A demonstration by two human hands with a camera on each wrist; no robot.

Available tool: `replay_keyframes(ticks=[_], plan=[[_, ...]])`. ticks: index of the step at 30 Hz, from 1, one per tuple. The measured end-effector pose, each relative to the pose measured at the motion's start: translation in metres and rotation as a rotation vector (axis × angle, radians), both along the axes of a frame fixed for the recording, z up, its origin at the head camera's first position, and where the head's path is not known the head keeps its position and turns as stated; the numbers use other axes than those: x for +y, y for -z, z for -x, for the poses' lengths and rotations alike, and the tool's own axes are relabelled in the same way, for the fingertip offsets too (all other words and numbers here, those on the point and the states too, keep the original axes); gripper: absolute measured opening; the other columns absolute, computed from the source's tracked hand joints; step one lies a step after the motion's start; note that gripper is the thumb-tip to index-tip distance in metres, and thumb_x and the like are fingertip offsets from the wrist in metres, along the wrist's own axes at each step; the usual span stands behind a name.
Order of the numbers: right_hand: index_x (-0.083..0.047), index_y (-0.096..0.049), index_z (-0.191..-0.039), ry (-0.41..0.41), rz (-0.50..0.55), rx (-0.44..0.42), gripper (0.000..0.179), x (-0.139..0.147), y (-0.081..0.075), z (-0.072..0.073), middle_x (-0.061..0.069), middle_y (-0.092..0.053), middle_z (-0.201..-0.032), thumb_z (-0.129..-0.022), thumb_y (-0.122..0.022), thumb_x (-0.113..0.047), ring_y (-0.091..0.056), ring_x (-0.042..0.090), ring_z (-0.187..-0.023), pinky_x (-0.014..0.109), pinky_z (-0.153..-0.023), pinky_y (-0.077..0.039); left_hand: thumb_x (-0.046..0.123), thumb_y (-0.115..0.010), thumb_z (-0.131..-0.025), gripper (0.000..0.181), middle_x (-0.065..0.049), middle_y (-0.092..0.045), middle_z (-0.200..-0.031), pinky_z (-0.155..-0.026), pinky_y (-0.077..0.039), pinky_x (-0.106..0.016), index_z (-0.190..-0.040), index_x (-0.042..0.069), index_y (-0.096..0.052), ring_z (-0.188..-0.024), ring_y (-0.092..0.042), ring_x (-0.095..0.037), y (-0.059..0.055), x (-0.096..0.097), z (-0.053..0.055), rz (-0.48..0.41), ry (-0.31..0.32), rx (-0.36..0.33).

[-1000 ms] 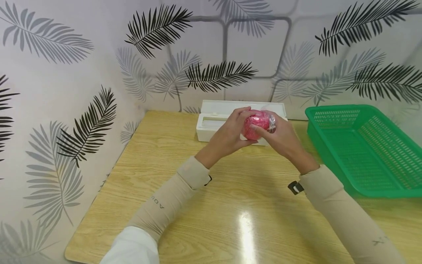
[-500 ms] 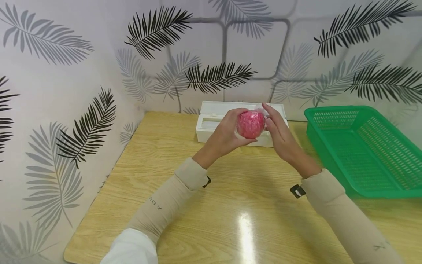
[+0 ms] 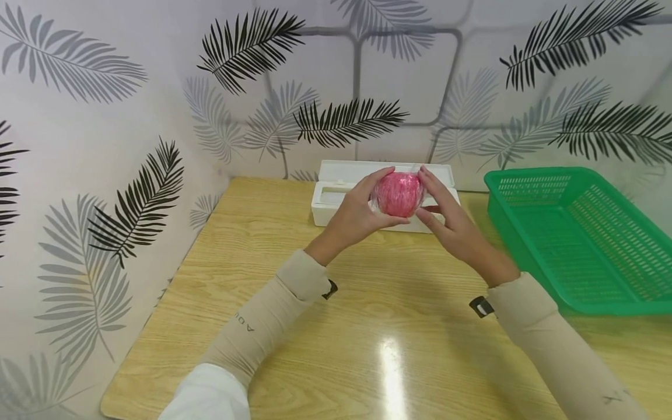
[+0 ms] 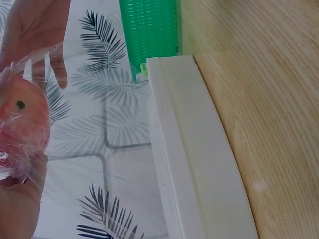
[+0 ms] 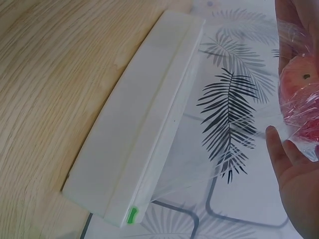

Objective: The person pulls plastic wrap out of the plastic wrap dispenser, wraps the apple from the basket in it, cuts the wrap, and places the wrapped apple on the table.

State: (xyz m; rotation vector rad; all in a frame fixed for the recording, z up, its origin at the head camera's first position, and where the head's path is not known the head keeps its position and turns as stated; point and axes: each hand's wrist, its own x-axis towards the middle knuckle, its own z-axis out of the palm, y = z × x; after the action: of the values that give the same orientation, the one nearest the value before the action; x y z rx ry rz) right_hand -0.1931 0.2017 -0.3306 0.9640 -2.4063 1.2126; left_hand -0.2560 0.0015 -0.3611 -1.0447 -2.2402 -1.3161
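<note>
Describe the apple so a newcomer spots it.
Far back on the wooden table sits a white cling film dispenser. Partly hiding it, between the left hand and right hand, is the apple: round, red, wrapped in clear film, unlike the green basket.

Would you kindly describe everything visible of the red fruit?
The fruit is round, glossy and pinkish red, probably an apple, with a small dark spot at one end. Crinkled clear plastic wrap covers it, at least in part. It is held up, in front of the white box in the head view. The left hand grips it; whether the right hand, beside it, touches it is unclear.
</note>
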Motion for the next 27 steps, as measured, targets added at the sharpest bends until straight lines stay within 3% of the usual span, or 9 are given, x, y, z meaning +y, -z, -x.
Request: replay_keyframes(ticks=[4, 8, 15, 19, 23, 27], plan=[[0.007, -0.021, -0.143, -0.001, -0.003, 0.035, 0.066, -0.0015, 0.0005, 0.0007, 0.024, -0.016, -0.149, -0.087, -0.056, 0.008, -0.029, 0.039, -0.131, 0.035, -0.09, -0.048, 0.033, -0.087, -0.062, 0.092, -0.003, -0.049, -0.131, -0.093, -0.043, -0.022, -0.138, 0.013, -0.04, -0.115, -0.048, -0.009, -0.0006, -0.0015, -0.0003, -0.013, 0.011, -0.035], [0.009, -0.022, -0.142, -0.013, 0.003, 0.056, 0.071, -0.001, 0.0019, 0.0018, 0.026, -0.016, -0.149, -0.082, -0.061, 0.012, -0.029, 0.041, -0.13, 0.05, -0.083, -0.048, 0.036, -0.086, -0.062, 0.092, -0.001, -0.049, -0.133, -0.091, -0.044, -0.021, -0.139, 0.015, -0.04, -0.114, -0.049, -0.008, -0.0002, -0.0027, -0.0002, -0.007, 0.018, -0.08], [0.007, -0.02, -0.143, -0.043, 0.017, 0.049, 0.084, -0.001, 0.0048, 0.0057, 0.026, -0.023, -0.145, -0.075, -0.069, 0.013, -0.038, 0.039, -0.122, 0.049, -0.084, -0.048, 0.04, -0.083, -0.065, 0.092, -0.002, -0.051, -0.128, -0.085, -0.048, -0.022, -0.141, 0.019, -0.035, -0.106, -0.054, -0.009, -0.0013, -0.0051, -0.0019, -0.005, 0.032, -0.204], [0.009, -0.025, -0.14, -0.015, 0.03, 0.022, 0.079, -0.0031, 0.0055, 0.0063, 0.025, -0.033, -0.137, -0.075, -0.071, 0.01, -0.043, 0.033, -0.116, 0.033, -0.087, -0.05, 0.046, -0.081, -0.065, 0.092, -0.002, -0.055, -0.121, -0.081, -0.05, -0.023, -0.139, 0.018, -0.034, -0.1, -0.056, -0.009, -0.0022, -0.0055, -0.0041, 0.0, 0.007, -0.285], [0.009, -0.026, -0.139, 0.009, 0.055, -0.01, 0.078, -0.0048, 0.005, 0.0065, 0.024, -0.036, -0.135, -0.075, -0.072, 0.009, -0.044, 0.032, -0.115, 0.021, -0.088, -0.047, 0.049, -0.079, -0.067, 0.085, -0.001, -0.056, -0.118, -0.079, -0.051, -0.023, -0.134, 0.017, -0.038, -0.098, -0.057, -0.009, -0.0029, -0.0051, -0.0051, 0.001, -0.005, -0.314], [0.007, -0.025, -0.139, 0.021, 0.069, -0.054, 0.079, -0.006, 0.0042, 0.007, 0.023, -0.038, -0.135, -0.076, -0.071, 0.007, -0.044, 0.032, -0.118, 0.026, -0.09, -0.047, 0.05, -0.077, -0.068, 0.081, -0.001, -0.056, -0.118, -0.077, -0.052, -0.023, -0.133, 0.017, -0.04, -0.097, -0.058, -0.01, -0.0046, -0.0048, -0.0059, 0.001, -0.016, -0.328]])
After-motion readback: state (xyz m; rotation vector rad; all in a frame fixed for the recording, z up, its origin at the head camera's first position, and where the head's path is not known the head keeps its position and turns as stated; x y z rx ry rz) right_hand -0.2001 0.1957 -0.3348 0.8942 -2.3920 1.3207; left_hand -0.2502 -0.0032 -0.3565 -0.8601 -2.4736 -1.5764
